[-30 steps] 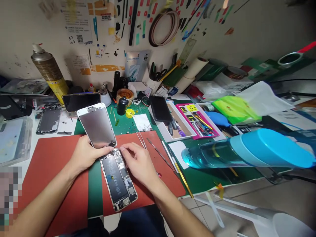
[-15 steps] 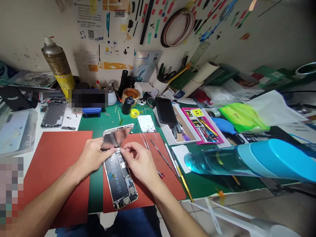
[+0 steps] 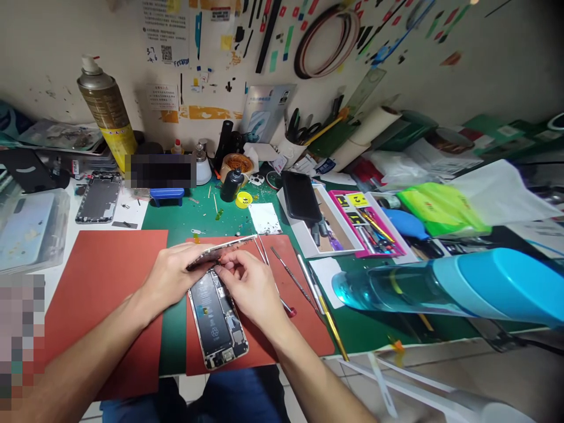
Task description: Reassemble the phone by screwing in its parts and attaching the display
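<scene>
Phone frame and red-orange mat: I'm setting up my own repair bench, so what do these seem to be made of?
The phone's frame looks like metal, probably aluminium, with a satin finish: its pale edge has a soft sheen. The red-orange mat looks like silicone or rubber, though the look can't settle which: it is smooth and matte, with no weave.

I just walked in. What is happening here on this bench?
A person is working on an opened smartphone at a cluttered repair bench. The left hand grips the phone's display assembly, tilted almost edge-on above the phone body. The right hand has its fingertips near the display's lower edge. The phone body, battery showing, lies on a red mat, with tweezers beside it.
</scene>
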The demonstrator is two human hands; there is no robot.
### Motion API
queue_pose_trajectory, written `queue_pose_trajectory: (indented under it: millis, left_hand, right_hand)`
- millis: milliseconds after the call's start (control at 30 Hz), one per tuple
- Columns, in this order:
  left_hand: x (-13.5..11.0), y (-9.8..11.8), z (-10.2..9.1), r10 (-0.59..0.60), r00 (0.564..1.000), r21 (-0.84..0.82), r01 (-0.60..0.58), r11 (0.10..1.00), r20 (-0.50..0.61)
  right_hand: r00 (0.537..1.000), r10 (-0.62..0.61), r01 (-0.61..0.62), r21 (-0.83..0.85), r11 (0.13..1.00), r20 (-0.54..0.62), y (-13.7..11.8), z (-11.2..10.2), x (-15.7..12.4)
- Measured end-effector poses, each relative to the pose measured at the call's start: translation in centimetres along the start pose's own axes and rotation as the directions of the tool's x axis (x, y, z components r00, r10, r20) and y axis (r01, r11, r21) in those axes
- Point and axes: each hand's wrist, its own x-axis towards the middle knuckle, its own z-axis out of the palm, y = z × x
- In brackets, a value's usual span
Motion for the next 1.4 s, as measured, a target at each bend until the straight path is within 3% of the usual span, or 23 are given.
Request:
queue_pose_trajectory:
  millis: [167, 567, 867, 1033, 1400]
  left_hand:
    - [0.0, 0.1, 0.1, 0.05, 0.999, 0.001, -0.05, 0.999, 0.002]
    - [-0.2, 0.1, 0.4, 0.034, 0.999, -0.008, -0.034, 0.999, 0.017]
    - [-0.4, 0.1, -0.1, 0.115, 0.993, 0.004, -0.115, 0.993, -0.016]
    - [-0.2, 0.7, -0.2, 0.08, 0.996, -0.018, -0.079, 0.997, 0.029]
    - [0.0, 1.1, -1.1, 0.066, 0.989, -0.069, -0.058, 0.996, 0.13]
  right_hand:
    - [1.0, -0.004, 0.004, -0.009, 1.0, -0.002, 0.0, 0.1, 0.0]
    - [1.0, 0.011, -0.011, -0.015, 1.0, 0.003, 0.1, 0.3, -0.1]
    - [0.996, -0.087, 0.086, -0.05, 0.995, -0.01, 0.2, 0.9, 0.0]
    - [0.987, -0.16, 0.159, -0.063, 0.985, -0.004, 0.8, 0.9, -0.1]
    - [0.998, -0.063, 0.063, -0.109, 0.992, 0.009, 0.0, 0.7, -0.2]
